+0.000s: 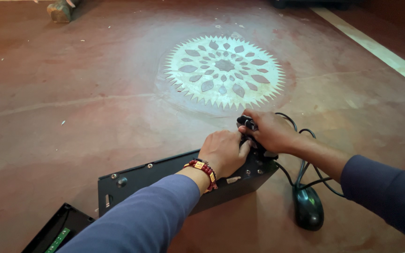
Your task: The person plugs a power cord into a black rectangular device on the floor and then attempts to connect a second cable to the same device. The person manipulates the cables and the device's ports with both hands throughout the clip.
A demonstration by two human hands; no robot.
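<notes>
A flat black metal case [155,175] with screws along its edge lies on the red floor in front of me. My left hand [223,152], with a red bead bracelet at the wrist, rests closed on the case's far right corner. My right hand [268,131] is closed around a small black plug or connector [246,122] right at that corner, touching my left hand. Black cables [301,171] run from under my right hand toward a black computer mouse [308,208] on the floor.
A pale round flower pattern [224,70] is set into the red floor beyond my hands. Another black case with a green circuit strip [57,229] shows at the lower left. A light stone border [380,49] runs along the right.
</notes>
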